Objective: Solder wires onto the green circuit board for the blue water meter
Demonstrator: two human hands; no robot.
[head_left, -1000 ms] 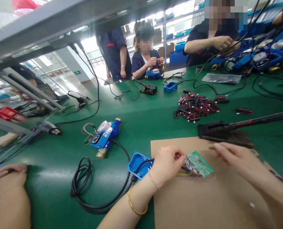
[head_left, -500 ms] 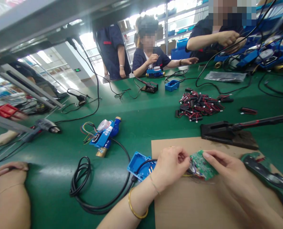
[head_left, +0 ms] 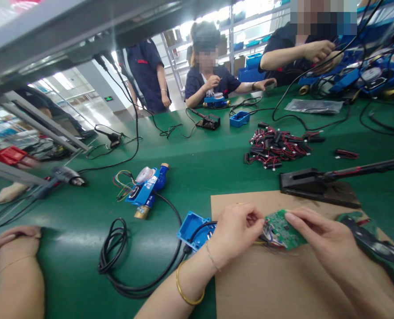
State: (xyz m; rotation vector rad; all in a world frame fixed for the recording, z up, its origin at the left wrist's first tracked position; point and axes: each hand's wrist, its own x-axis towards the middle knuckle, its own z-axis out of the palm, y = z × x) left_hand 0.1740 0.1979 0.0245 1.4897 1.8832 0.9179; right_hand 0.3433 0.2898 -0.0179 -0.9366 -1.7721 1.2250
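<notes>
A small green circuit board point(head_left: 285, 232) with thin coloured wires lies on a brown cardboard sheet point(head_left: 266, 283). My left hand point(head_left: 235, 232) pinches the wires at the board's left end. My right hand point(head_left: 319, 239) holds the board's right edge with fingertips on top. A blue plastic housing point(head_left: 192, 228) with a black cable point(head_left: 117, 261) lies just left of my left hand, on the green table point(head_left: 200, 173).
A blue water meter point(head_left: 147, 188) with coloured wires lies left of centre. A pile of red-and-black connectors point(head_left: 276, 146) and a black soldering stand point(head_left: 316, 186) sit beyond the cardboard. Another person's hands point(head_left: 9, 248) rest at the left edge. Several people work at the far side.
My right hand came in from the right and took hold of the circuit board's right edge. A black tool has appeared on the cardboard at the far right.
</notes>
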